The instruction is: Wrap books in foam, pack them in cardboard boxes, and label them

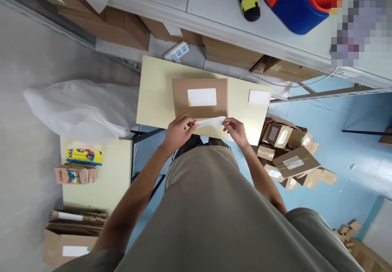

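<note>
Between my two hands a white paper strip [210, 122] is stretched just in front of a brown cardboard box [200, 112]. My left hand [180, 132] pinches the strip's left end, and my right hand [235, 130] pinches its right end. What is on the strip's faces cannot be made out. The box rests on a cream table [156, 96] and carries a white label [202, 97] on top. To the right of the box, a white card or label stack [259, 97] lies near the table's edge.
Cardboard boxes [294, 161] are piled on the floor at right. White plastic wrap [82, 106] and a side table [98, 194] with books [76, 174] are at left. A grey shelf [214, 4] holds a black-and-yellow tool [249, 2] and a blue-and-red holder [298, 8]; a power strip [177, 52] sits below.
</note>
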The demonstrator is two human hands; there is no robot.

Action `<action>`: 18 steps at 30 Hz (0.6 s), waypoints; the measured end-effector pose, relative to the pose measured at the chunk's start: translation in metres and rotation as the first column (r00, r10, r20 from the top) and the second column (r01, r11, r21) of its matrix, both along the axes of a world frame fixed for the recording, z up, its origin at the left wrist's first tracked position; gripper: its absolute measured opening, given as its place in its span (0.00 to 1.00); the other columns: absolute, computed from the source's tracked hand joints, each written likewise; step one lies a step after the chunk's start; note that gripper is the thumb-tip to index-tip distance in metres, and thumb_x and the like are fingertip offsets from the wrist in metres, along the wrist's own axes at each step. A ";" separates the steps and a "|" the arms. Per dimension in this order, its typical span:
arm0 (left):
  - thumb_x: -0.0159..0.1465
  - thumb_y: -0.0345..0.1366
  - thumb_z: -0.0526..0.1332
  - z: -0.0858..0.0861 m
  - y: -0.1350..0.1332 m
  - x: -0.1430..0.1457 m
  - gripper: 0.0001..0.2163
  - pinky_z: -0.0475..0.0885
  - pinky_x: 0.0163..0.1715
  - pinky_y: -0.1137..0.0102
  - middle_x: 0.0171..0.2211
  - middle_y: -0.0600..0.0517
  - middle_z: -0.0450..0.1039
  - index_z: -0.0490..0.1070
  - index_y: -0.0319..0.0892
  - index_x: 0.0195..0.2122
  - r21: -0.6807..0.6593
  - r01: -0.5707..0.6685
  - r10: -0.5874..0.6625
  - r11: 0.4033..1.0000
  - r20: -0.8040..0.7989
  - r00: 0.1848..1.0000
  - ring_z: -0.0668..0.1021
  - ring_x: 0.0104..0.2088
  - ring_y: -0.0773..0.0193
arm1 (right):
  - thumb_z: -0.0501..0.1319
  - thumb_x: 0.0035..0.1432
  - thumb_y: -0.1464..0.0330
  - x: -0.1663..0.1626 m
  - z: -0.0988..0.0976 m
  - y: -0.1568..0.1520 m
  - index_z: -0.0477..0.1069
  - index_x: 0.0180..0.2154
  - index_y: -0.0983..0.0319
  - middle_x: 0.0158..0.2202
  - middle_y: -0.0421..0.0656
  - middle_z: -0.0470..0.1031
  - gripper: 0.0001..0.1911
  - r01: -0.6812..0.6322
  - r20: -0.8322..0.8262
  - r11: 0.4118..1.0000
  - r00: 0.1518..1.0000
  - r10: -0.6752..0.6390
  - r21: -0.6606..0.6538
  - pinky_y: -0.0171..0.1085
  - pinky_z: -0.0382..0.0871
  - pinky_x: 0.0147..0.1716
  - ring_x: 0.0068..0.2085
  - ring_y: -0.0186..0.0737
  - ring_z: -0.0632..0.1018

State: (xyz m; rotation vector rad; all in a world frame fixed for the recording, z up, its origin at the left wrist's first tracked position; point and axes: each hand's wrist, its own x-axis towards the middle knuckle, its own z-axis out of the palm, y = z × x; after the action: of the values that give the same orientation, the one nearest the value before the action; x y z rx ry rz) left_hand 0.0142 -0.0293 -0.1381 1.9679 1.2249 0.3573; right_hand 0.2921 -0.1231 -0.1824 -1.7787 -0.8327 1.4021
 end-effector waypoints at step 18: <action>0.69 0.43 0.68 -0.045 0.100 -0.006 0.10 0.79 0.49 0.66 0.43 0.48 0.88 0.83 0.42 0.41 -0.313 -0.170 0.184 0.934 0.014 0.983 0.86 0.43 0.57 | 0.66 0.69 0.53 -0.011 -0.013 0.107 0.76 0.34 0.58 0.39 0.46 0.85 0.17 -0.136 0.383 0.990 0.917 0.110 0.043 0.43 0.79 0.45 0.40 0.46 0.84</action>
State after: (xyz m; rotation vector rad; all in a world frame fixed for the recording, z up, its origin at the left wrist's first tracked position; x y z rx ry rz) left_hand 0.0083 0.0707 -0.1828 1.5796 1.3462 0.2752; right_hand 0.2814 -0.0164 -0.1954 -2.0062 -1.1993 1.0996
